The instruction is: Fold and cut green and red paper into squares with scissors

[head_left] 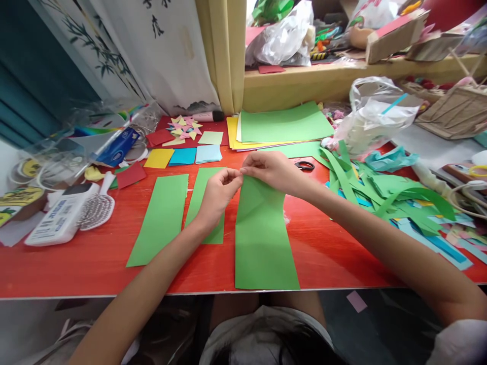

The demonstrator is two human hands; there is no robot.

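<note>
While left hand, right hand pinch green sheet top, corner hidden.

I'm at a home craft desk. My red table holds a green paper strip, stacked coloured sheets, folded paper stars and green offcuts. A hairbrush, a curtain and a cluttered windowsill look domestic.

left hand + right hand | pinching top edge of green strip | on red table
</note>
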